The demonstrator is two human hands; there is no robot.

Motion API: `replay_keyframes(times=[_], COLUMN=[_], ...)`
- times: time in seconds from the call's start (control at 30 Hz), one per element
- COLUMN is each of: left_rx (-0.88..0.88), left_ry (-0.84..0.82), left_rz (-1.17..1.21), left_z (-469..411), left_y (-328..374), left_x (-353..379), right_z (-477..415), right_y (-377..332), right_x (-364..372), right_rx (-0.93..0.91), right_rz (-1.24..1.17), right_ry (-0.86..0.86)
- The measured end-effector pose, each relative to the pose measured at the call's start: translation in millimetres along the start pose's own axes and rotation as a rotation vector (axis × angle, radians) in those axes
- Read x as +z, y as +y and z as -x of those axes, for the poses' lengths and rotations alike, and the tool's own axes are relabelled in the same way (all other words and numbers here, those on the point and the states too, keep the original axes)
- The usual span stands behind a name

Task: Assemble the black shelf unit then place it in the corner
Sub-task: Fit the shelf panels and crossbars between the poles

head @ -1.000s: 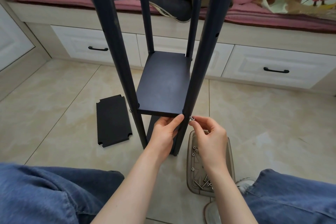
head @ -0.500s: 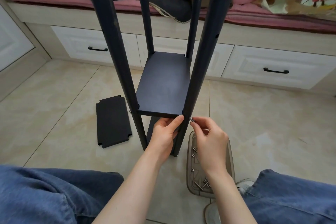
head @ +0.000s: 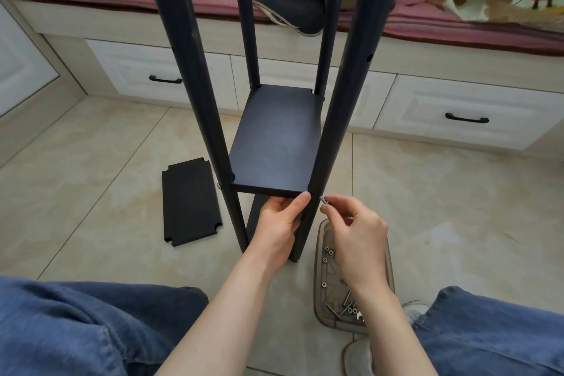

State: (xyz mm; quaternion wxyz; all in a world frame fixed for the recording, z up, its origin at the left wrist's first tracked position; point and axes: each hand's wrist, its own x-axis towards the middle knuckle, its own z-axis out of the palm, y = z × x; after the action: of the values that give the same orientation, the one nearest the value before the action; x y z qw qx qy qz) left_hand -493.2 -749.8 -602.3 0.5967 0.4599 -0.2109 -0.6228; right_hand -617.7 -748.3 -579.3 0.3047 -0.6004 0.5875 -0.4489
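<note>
The black shelf unit stands on the tiled floor in front of me: several round posts with a black shelf board [head: 274,137] fitted between them. My left hand [head: 280,220] holds the board's near edge from below, its thumb up against the near right post [head: 345,107]. My right hand [head: 354,229] pinches a small silver screw [head: 323,200] whose tip touches that post just below the board. A second board is partly visible low down behind my left hand.
A loose black shelf board [head: 190,201] lies flat on the floor to the left. A clear plastic tray [head: 323,268] with several screws and nuts sits under my right wrist. White drawers [head: 451,113] and a pink-cushioned bench stand behind. My jeans-clad knees frame the bottom.
My right hand has shifted slightly and turned the screw at the post. My left hand and the shelf unit stay in place.
</note>
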Motion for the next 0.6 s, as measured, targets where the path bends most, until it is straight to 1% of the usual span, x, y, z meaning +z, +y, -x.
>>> replay_keyframes(times=[0.3,0.47,0.6], left_rx=[-0.004,-0.001,0.011], left_ry=[0.017,0.007,0.007], left_rz=[-0.026,-0.006,0.004], left_z=[-0.7,-0.1,0.9], left_y=[-0.5,-0.7,-0.7], left_x=[0.1,0.3,1.4], right_z=[2.9,-1.3,-4.6], right_y=[-3.0,0.1,0.8], right_x=[0.2,0.5,3.0], right_rx=[-0.087,0.067,0.108], right_rz=[0.119,-0.055,-0.127], right_ry=[0.015,0.000,-0.020])
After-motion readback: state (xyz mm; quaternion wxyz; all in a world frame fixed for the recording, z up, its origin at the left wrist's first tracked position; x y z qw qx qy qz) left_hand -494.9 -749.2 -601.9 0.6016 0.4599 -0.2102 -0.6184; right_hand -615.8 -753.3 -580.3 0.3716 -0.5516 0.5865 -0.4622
